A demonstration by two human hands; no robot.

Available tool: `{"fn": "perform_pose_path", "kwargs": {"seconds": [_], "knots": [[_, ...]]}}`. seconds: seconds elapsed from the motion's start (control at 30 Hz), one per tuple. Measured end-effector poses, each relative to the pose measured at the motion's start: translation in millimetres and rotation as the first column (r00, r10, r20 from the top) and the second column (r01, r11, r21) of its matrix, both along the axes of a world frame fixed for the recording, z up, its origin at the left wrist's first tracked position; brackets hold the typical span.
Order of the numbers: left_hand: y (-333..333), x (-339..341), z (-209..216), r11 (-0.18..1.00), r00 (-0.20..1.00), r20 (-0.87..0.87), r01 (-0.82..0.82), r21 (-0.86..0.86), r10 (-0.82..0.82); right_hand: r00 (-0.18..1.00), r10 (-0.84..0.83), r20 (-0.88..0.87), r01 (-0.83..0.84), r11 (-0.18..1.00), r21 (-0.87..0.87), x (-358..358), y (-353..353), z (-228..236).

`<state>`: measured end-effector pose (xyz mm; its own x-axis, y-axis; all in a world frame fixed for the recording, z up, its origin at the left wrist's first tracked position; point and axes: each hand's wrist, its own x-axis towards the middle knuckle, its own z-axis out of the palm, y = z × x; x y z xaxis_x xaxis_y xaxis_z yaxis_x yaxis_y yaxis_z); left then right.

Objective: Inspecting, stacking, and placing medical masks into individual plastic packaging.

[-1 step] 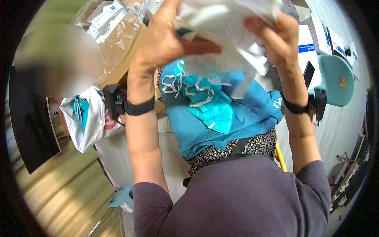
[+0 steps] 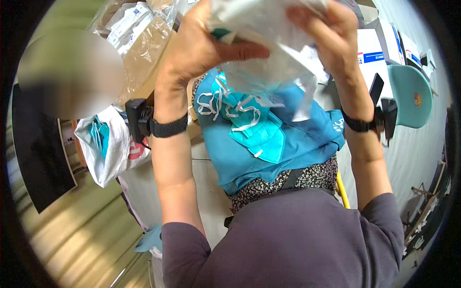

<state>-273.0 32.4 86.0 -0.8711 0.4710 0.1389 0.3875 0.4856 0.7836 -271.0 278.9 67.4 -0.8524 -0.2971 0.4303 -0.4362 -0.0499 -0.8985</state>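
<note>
At the top of the view, my left hand point(image 2: 194, 53) grips a crinkled, see-through plastic bag point(image 2: 259, 69), its thumb pressed along the near side. My right hand point(image 2: 338, 43) holds the bag's other side with curled fingers. A small dark green patch shows near the left thumb; what the bag contains is unclear. Below it, several teal face masks point(image 2: 269, 141) with white straps lie loosely piled on a blue cloth point(image 2: 221, 161) over my lap. The bag hides the far part of the pile.
A white cloth bag point(image 2: 103, 168) holding teal masks point(image 2: 99, 139) stands at the left. Behind it is a plastic-lined carton point(image 2: 141, 60) with white packets. White boxes point(image 2: 372, 45) and a teal chair point(image 2: 413, 98) stand at the right; a yellow bar point(image 2: 343, 189) is by my lap.
My right hand and the plastic bag have shifted slightly up and to the left. The masks on the cloth lie as before.
</note>
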Motion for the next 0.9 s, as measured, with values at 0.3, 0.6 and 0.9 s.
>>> {"fn": "perform_pose_path", "kwargs": {"seconds": [0.3, 0.6, 0.9], "knots": [[17, -62, -28, 0.763, 0.876, 0.482, -0.319, 0.562, 0.012, 0.917, 0.352, 0.189, -0.31, 0.925, -0.219, -94, -72, -26], [-31, -68, -102, 0.391, 0.835, 0.455, -0.325, 0.861, -0.308, 0.856, 0.437, 0.277, -0.319, 0.867, -0.382, -152, -55, -83], [-47, 25, -264, 0.143, 0.386, 0.909, -0.902, 0.408, -0.158, 0.263, -0.648, 0.715, 0.67, 0.655, 0.348, -95, 151, -395]]}}
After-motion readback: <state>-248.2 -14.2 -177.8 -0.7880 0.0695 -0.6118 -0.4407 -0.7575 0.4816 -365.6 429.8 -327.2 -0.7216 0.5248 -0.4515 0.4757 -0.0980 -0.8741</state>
